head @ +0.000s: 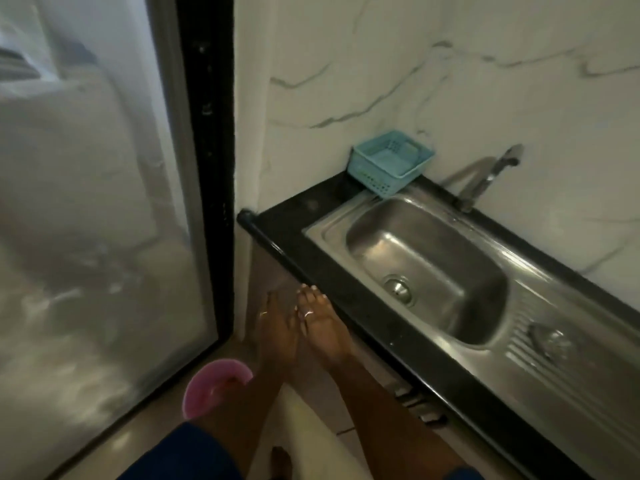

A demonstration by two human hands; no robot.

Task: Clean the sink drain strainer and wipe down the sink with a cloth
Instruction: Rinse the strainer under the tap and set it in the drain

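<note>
- My left hand (277, 332) is stretched out flat, in front of the sink (450, 251) and off its left end. The fingers are straight and hold nothing.
- My right hand (323, 329) lies just beside it, nearer the sink, equally flat and empty. Its fingertips reach the front edge of the black counter (287, 220); I cannot tell whether they touch it.
- The drain strainer (398, 289) sits in its hole in the bottom of the sink.
- I judge the job hardly begun: the strainer is in place, neither hand has a cloth, and I see no cloth anywhere.
- A tap (485, 178) stands behind the sink; I see no water running.
- A blue basket (367, 171) rests at the sink's back left corner.
- A pink bowl (207, 386) lies on the floor, well left of the sink, partly hidden by my left arm.
- On the ribbed drainboard (519, 355) right of the sink sits a small blurred thing (550, 339) I cannot identify.
- The view is dim and soft, so I cannot tell whether the sink is wet or dirty. The drainboard's far end is cut off.
</note>
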